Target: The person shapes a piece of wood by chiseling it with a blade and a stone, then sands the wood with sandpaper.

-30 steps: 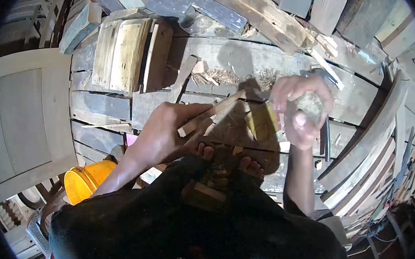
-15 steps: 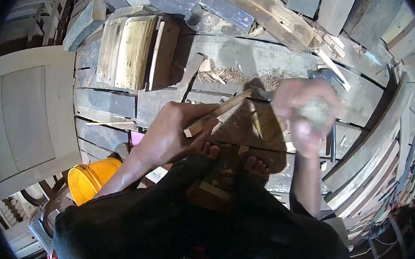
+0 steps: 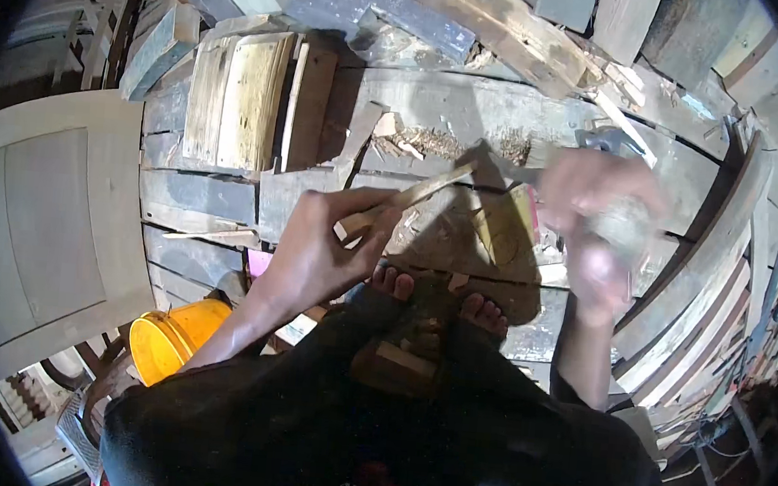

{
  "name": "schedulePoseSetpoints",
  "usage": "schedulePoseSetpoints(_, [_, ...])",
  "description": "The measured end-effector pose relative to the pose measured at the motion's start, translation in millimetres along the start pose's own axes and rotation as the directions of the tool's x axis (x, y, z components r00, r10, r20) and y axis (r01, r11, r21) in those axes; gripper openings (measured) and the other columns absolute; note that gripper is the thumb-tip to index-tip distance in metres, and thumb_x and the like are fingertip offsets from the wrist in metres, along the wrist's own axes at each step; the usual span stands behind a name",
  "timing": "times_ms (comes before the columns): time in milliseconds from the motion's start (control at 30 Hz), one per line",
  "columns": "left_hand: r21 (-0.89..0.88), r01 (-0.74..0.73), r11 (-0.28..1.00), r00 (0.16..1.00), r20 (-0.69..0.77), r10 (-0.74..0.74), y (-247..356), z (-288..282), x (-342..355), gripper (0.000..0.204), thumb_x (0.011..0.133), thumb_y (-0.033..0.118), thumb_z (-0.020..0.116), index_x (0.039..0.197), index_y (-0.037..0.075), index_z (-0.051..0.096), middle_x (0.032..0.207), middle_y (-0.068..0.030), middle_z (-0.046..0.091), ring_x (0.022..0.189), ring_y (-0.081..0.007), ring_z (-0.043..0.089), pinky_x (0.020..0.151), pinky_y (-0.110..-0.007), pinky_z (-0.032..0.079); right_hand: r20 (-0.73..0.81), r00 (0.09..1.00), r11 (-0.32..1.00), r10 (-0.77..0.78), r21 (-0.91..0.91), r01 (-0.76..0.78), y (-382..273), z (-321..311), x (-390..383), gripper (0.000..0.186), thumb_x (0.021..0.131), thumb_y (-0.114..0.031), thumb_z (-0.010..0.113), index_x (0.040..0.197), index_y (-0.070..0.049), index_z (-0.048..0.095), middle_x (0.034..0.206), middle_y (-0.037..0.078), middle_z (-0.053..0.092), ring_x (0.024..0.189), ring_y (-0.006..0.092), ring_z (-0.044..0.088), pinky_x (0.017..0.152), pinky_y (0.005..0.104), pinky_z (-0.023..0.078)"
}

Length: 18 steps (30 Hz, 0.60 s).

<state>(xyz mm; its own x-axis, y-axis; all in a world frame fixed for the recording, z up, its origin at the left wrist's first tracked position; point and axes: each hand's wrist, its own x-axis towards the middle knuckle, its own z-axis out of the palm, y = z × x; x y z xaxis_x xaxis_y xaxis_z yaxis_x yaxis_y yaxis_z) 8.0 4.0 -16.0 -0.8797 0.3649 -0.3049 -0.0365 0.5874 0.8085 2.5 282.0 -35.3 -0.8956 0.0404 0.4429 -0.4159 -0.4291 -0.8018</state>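
My left hand (image 3: 319, 251) is closed on a narrow wooden stick (image 3: 426, 188), which points up and right. My right hand (image 3: 600, 238), smeared by motion, grips a tool with a pale, round-ended handle (image 3: 622, 225); a greyish part stretches leftward from it toward the stick's tip, too blurred to make out. Beneath lie a yellow flat piece (image 3: 492, 229) with a pink edge and a patch of shavings (image 3: 430, 145) on the plank floor (image 3: 199, 194). My bare toes (image 3: 484, 314) show below, near a small wooden block (image 3: 406, 360).
A stack of short boards (image 3: 253, 102) stands at upper left, beside a panelled door (image 3: 48, 222) lying leftward. A yellow bucket (image 3: 168, 339) is at lower left. Loose timber (image 3: 518, 32) lies along the back, and long strips (image 3: 697, 316) pile up on the right.
My right hand with the tool has moved rightward and slightly down, away from the stick. My left hand still holds the stick in much the same place. The view has shifted slightly.
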Motion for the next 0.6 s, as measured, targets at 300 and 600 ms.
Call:
schedulePoseSetpoints(300, [0.063,-0.054,0.997,0.996,0.071,0.05,15,-1,3,0.029,0.089,0.005,0.072,0.117,-0.004,0.074,0.096,-0.0233,0.077,0.078,-0.0257,0.077,0.072,-0.035,0.058,0.074,0.989,0.962,0.129,-0.251,-0.106,41,-6,-18,0.032,0.079,-0.029,0.077,0.093,-0.005,0.063,0.077,0.007,0.062,0.065,0.0167,0.059,0.059,0.0309,0.048])
schedulePoseSetpoints(600, [0.264,-0.175,0.948,0.972,0.202,0.123,9,-13,-6,0.032,0.088,0.005,0.077,0.119,-0.001,0.075,0.111,-0.0213,0.077,0.089,-0.0265,0.079,0.08,-0.034,0.061,0.572,0.79,0.974,-0.221,0.163,0.155,-40,-32,47,0.023,0.094,-0.026,0.068,0.107,-0.011,0.057,0.076,0.0,0.06,0.066,0.0129,0.061,0.062,0.0311,0.044])
